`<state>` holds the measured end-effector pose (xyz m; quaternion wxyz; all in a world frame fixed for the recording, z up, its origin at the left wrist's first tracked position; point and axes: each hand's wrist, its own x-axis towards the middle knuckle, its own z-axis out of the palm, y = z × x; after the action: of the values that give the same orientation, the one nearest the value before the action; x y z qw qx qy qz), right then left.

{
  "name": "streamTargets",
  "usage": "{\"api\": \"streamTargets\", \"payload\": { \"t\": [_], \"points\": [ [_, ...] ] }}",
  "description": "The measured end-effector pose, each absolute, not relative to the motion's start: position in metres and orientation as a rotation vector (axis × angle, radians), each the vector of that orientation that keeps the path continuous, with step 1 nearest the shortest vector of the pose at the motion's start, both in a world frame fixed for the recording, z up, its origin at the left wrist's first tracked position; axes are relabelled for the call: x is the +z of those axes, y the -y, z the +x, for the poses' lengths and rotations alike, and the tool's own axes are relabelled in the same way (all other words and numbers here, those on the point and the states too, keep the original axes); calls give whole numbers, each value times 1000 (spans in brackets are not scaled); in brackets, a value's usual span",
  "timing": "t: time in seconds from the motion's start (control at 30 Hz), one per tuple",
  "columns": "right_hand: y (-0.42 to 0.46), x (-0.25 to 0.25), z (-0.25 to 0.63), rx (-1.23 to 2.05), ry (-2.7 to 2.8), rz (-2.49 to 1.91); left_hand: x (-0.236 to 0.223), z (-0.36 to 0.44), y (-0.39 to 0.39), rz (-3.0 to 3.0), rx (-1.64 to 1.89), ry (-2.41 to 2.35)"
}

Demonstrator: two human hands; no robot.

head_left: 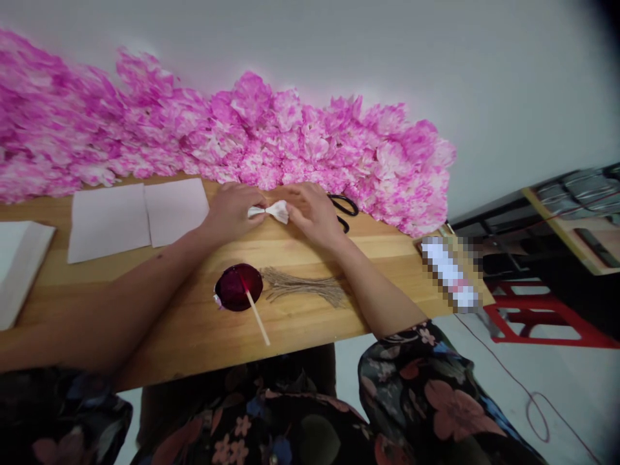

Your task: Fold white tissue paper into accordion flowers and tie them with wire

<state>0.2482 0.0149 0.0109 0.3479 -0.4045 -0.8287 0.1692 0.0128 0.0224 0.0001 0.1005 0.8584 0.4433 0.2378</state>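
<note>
Both hands meet over the far middle of the wooden table (pixel 159 336). My left hand (pixel 232 210) pinches one end of a small folded white paper bow (pixel 271 211). My right hand (pixel 314 213) grips the other, fanned end of it. Just nearer to me lie a small dish of dark red dye (pixel 237 286) with a thin wooden stick (pixel 256 316) resting in it, and a bundle of thin brownish wires (pixel 305 287).
A long heap of pink and white paper flowers (pixel 242 142) lines the wall behind the table. Two white paper squares (pixel 138 216) and a paper stack (pixel 17 265) lie at the left. Black scissors (pixel 346 208) rest beside my right hand. Red stools (pixel 537 316) stand at the right.
</note>
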Motion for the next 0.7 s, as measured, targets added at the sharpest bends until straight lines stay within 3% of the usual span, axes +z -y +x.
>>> {"api": "streamTargets", "payload": {
  "t": [0.33, 0.7],
  "points": [
    [-12, 11, 243, 245, 2479, -1089, -4, 16, -21, 2608, 676, -1295],
    [-18, 7, 250, 381, 2435, -1103, -7, -2, -29, 2651, 688, -1264]
  ]
}}
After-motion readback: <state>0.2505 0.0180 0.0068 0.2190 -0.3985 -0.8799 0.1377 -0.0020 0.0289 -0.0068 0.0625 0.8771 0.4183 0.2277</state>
